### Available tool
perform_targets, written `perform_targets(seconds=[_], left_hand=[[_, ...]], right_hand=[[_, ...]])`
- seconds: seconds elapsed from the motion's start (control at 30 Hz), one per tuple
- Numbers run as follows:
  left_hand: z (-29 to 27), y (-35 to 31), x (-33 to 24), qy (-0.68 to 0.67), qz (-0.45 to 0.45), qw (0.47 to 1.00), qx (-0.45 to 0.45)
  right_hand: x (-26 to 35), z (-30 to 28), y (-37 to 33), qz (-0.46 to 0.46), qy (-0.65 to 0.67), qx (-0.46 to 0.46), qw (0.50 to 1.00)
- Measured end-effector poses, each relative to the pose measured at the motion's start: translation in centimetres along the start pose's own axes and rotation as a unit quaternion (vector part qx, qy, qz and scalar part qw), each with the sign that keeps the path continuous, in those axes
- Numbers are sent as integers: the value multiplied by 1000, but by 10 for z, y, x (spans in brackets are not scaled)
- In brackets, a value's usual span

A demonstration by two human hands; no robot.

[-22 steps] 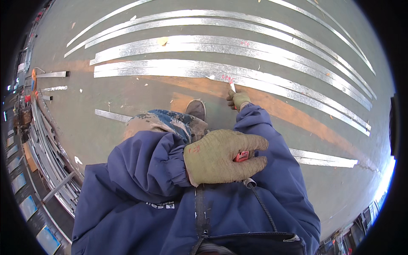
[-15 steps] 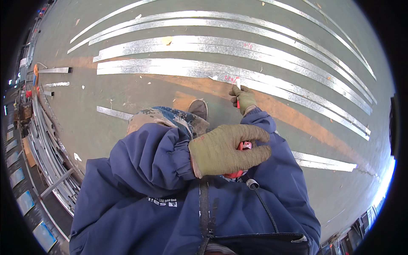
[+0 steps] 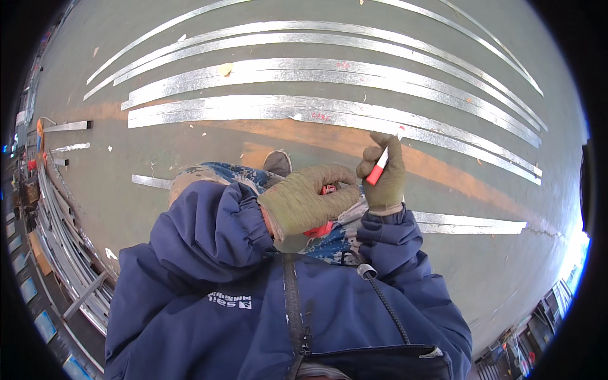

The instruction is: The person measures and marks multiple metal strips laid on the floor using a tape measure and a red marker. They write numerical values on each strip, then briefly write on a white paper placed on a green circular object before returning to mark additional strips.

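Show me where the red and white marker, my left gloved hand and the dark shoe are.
Red and white marker point(image 3: 379, 166): head view, where red meets white.
Left gloved hand point(image 3: 305, 201): head view, back of the glove.
Dark shoe point(image 3: 277, 163): head view, middle of its visible top.

Right of the right hand point(image 3: 392, 180): open floor point(image 3: 437, 197) gives passage between the long metal strips point(image 3: 221, 114) and the short strip pair point(image 3: 468, 224).
Ahead of the right hand: the long strips lie flat across the way, with lanes of floor between rows.
Left of the right hand: the left hand point(image 3: 304, 201) is just beside, leaving little room.
Ahead-left of the left hand: a shoe point(image 3: 277, 163) stands in the way.
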State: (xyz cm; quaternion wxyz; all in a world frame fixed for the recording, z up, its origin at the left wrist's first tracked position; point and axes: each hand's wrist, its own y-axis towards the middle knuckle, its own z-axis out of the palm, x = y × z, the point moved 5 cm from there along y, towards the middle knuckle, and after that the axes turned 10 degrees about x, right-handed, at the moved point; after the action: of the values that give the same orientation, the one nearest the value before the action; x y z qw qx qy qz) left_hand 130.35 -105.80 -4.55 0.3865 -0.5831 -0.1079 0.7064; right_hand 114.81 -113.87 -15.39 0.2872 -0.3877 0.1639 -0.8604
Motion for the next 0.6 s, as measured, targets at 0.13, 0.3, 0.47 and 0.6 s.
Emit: perform_targets(seconds=[0.13,0.3,0.47,0.6], left_hand=[[-2,7,-2,65,20,998,6],[-6,5,4,51,-9,993,-105],[-6,8,8,116,17,990,-72],[-4,11,11,94,17,994,-55]], right_hand=[[2,12,-27,-12,-81,13,997],[-2,17,-48,2,-101,71,992],[-27,34,-67,63,-72,158,983],[-36,31,-69,99,-64,210,971]])
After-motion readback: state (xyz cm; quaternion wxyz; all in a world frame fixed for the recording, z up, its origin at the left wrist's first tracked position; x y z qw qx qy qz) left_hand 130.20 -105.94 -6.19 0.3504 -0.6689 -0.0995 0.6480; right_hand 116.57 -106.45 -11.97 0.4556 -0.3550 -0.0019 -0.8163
